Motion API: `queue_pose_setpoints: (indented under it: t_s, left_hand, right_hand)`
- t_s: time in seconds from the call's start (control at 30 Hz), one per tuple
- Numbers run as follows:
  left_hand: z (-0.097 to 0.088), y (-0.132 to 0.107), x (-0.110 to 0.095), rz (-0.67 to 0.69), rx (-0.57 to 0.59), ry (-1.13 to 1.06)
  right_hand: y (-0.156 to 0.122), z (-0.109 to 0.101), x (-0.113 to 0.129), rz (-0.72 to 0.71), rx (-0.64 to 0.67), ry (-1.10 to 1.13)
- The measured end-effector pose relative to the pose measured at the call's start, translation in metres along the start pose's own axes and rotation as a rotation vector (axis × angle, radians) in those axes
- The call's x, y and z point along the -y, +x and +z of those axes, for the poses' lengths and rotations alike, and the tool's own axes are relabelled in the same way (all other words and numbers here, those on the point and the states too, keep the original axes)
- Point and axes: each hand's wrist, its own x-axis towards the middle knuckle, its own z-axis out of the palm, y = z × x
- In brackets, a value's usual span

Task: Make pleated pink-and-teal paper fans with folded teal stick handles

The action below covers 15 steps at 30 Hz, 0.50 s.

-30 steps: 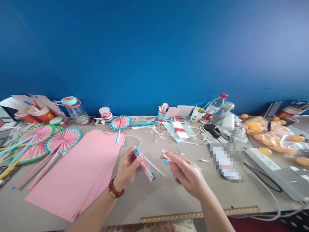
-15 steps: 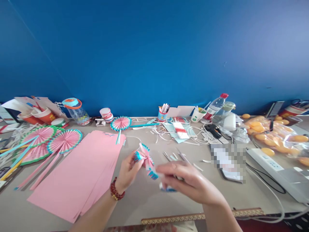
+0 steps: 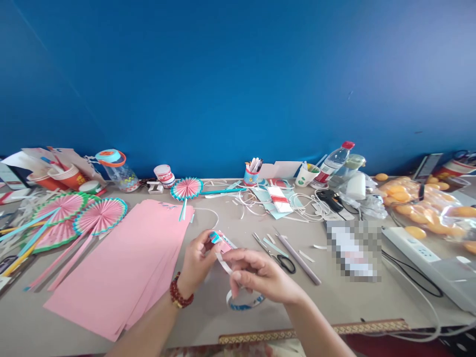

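My left hand is closed on a folded pink paper fan with teal edges, held just above the table. My right hand meets it from the right, fingers pinched on a white tape strip that runs to the fan. A tape roll hangs under my right hand. A red bead bracelet is on my left wrist. Scissors and a grey stick lie just right of my hands.
A stack of pink paper sheets lies at the left, with finished round paper fans beyond it. Cups, a jar, a bottle, cables, a power strip and a bag of oranges crowd the back and right.
My right hand moved left to the fan and now pulls a tape strip against it. The fan, spread half a second ago, is folded shut again. Scissors are uncovered.
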Motion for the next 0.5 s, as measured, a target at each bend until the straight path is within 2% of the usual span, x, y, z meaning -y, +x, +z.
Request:
queue_pose_setpoints:
  t_s: [0.1,0.2,0.3,0.5]
  left_hand:
    - [0.0,0.002,-0.001,-0.07,0.028,-0.203]
    - [0.0,0.001,-0.003,-0.073,0.107,-0.278]
    - [-0.001,-0.001,-0.004,-0.063,0.185,-0.25]
    - [-0.004,-0.001,-0.005,-0.043,0.216,-0.166]
  right_hand:
    - [-0.003,-0.01,-0.01,0.143,-0.059,0.014]
    - [-0.001,-0.016,-0.017,0.268,-0.108,0.023]
    - [0.003,-0.02,-0.016,0.34,-0.105,0.032]
    - [0.008,-0.027,-0.005,0.393,-0.042,0.041]
